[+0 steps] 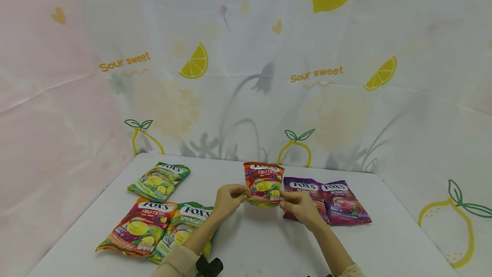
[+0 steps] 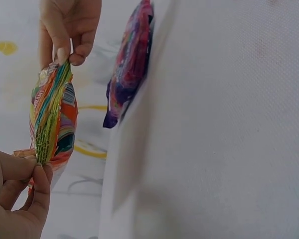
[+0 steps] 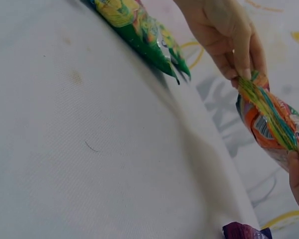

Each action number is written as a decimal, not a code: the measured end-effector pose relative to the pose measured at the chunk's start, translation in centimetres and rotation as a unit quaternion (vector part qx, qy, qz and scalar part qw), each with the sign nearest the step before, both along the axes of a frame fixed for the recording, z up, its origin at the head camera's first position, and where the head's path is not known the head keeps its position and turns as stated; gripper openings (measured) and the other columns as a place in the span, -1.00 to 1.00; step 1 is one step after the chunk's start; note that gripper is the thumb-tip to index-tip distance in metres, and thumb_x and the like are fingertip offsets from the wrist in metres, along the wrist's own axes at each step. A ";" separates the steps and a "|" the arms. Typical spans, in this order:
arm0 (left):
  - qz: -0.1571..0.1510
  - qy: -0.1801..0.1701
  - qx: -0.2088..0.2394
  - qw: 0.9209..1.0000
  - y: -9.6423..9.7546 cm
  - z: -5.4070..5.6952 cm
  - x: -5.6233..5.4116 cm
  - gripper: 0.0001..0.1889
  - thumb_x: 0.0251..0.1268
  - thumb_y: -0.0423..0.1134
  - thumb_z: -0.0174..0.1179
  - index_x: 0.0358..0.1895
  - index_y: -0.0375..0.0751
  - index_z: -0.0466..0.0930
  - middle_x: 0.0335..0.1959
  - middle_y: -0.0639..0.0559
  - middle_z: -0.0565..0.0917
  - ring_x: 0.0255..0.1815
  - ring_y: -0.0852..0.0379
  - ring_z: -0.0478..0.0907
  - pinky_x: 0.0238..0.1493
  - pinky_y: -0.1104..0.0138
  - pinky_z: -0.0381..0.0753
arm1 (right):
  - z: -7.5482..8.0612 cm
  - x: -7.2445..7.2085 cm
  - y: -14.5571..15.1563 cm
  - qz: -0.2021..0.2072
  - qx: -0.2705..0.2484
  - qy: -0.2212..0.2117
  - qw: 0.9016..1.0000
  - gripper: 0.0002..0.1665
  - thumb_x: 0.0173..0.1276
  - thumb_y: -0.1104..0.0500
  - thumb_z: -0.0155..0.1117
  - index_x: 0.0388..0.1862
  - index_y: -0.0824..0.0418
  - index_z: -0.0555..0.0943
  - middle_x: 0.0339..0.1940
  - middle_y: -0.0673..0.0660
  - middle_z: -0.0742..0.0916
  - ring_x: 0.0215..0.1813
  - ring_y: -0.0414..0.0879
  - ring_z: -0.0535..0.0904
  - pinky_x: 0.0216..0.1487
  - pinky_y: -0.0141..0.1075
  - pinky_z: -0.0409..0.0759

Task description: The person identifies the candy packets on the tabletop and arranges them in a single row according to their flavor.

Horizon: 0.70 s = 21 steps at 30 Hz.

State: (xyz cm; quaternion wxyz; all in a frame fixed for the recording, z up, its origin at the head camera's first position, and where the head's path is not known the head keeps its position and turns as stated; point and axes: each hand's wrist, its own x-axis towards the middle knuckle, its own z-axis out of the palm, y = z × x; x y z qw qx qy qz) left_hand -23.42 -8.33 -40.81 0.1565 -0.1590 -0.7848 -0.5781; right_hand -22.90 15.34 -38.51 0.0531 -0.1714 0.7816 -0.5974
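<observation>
Both hands hold up a red-orange Fox's Fruits candy bag (image 1: 263,183) above the middle of the table, its printed front toward the head camera. My left hand (image 1: 228,202) pinches the lower left corner between thumb and fingers. At the opposite lower corner, my right hand (image 1: 301,209) pinches the bag the same way. In the left wrist view the crimped bottom seam (image 2: 52,112) of the bag stretches between the two hands. The right wrist view shows this bag (image 3: 269,122) from below, with a barcode on its back.
Two purple Fox's Berries bags (image 1: 346,204) lie side by side behind and beyond my right hand. On the left lie another Fruits bag (image 1: 140,228), a green Spring Tea bag (image 1: 184,225) partly behind my left forearm, and a second green bag (image 1: 159,181) farther back. A lemon-printed cloth (image 1: 246,110) hangs behind the white table (image 1: 261,247).
</observation>
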 end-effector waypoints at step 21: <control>-0.004 -0.018 -0.028 0.999 0.5 -1.5 -1.0 -0.85 0.02 -0.62 0.18 -0.29 -0.52 0.65 -0.35 -0.31 0.70 -0.38 -0.09 0.66 -0.39 0.36 0.62 | -1.7 -1.1 0.2 -0.017 0.034 0.000 0.999 -0.55 0.25 0.41 0.18 0.10 0.60 0.43 0.03 0.50 0.59 -0.28 -0.16 0.62 -0.20 -0.37 0.61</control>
